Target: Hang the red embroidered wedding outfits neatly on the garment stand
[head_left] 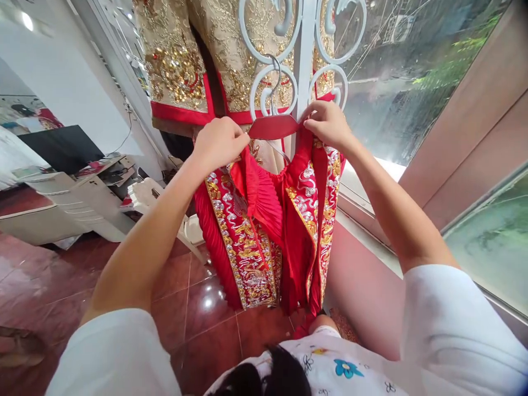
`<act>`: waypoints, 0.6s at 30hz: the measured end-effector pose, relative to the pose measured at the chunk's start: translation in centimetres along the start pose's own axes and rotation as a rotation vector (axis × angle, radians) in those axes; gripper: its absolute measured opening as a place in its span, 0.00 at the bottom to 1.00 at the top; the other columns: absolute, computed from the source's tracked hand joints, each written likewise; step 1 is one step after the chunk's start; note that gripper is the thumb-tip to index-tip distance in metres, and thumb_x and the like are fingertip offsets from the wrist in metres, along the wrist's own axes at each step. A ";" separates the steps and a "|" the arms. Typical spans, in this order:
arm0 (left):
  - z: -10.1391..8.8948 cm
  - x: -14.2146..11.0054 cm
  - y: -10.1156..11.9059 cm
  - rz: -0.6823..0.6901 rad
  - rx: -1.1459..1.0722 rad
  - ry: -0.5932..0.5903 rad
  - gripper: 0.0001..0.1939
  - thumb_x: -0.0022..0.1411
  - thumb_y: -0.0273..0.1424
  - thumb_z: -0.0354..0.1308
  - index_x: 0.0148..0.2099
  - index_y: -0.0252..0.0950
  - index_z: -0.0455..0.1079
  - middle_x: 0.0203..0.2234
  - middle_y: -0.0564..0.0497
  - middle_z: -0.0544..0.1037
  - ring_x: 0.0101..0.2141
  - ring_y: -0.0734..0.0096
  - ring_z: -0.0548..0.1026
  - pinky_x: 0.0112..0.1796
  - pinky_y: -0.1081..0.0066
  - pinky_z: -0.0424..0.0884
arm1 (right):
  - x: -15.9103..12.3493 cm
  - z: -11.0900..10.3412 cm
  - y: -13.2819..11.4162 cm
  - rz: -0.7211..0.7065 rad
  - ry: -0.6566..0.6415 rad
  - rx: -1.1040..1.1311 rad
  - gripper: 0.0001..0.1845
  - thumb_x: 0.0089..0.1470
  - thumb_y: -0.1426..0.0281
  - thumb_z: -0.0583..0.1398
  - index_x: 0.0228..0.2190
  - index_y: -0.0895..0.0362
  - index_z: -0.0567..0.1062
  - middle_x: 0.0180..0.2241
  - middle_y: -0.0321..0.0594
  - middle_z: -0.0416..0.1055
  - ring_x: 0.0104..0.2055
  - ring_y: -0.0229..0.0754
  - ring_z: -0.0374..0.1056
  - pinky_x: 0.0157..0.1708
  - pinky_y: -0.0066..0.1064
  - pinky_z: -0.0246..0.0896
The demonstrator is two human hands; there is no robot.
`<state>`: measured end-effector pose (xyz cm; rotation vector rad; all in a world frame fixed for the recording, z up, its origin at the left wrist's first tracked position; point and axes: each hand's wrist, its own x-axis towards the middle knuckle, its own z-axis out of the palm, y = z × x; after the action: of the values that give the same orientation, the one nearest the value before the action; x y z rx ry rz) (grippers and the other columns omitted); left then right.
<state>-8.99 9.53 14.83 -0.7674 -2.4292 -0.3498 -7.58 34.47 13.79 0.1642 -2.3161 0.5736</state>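
A red pleated skirt (259,190) with gold and silver embroidered panels hangs in front of me. Its top is spread between my hands, and a smooth red band (274,127) shows in the gap. The hook of a metal hanger (275,74) rises behind that band and meets the white scrollwork. My left hand (220,144) is closed on the skirt's upper left edge, thumb and fingers pinching. On the other side, my right hand (327,124) pinches the upper right edge. Part of the hanger is hidden by the cloth.
White metal scrollwork (305,49) stands ahead, with a gold beaded garment (177,66) hanging behind. Window glass (383,99) lies to the right. At left are a white desk (61,192) with a dark monitor (61,148), and a white chair (192,228) on red floor tiles (210,324).
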 end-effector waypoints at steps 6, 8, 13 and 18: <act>2.9 -1.3 4.5 -0.129 0.196 0.110 0.20 0.61 0.29 0.40 0.40 0.26 0.72 0.33 0.38 0.76 0.37 0.58 0.74 0.37 0.63 0.66 | -1.1 0.3 -0.9 -0.075 -0.097 -0.081 0.13 0.54 0.75 0.49 0.41 0.60 0.67 0.28 0.39 0.66 0.30 0.37 0.60 0.31 0.27 0.54; 3.2 -1.6 5.0 -0.121 0.179 0.078 0.20 0.62 0.30 0.40 0.41 0.25 0.72 0.35 0.38 0.76 0.39 0.58 0.73 0.40 0.62 0.66 | -0.9 0.0 -0.7 -0.078 -0.141 -0.103 0.11 0.54 0.75 0.50 0.40 0.59 0.67 0.28 0.39 0.65 0.29 0.37 0.59 0.30 0.27 0.53; 3.1 -3.1 3.6 0.138 0.098 0.056 0.16 0.62 0.33 0.45 0.44 0.33 0.70 0.41 0.41 0.74 0.50 0.55 0.68 0.51 0.55 0.61 | -0.9 -2.2 -0.8 -0.198 -0.317 -0.151 0.15 0.54 0.75 0.52 0.44 0.61 0.67 0.26 0.33 0.63 0.29 0.32 0.59 0.33 0.25 0.54; 4.2 -4.1 1.1 0.673 0.269 -0.217 0.16 0.55 0.30 0.48 0.45 0.37 0.70 0.44 0.43 0.73 0.55 0.54 0.64 0.62 0.54 0.45 | -4.5 -2.1 -2.4 -0.312 -0.474 -0.417 0.12 0.50 0.72 0.58 0.39 0.58 0.71 0.24 0.33 0.63 0.34 0.35 0.64 0.36 0.27 0.53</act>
<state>-7.39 10.30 9.12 -1.4760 -2.1702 0.3290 -2.29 33.08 12.85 0.4932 -2.7290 -0.1272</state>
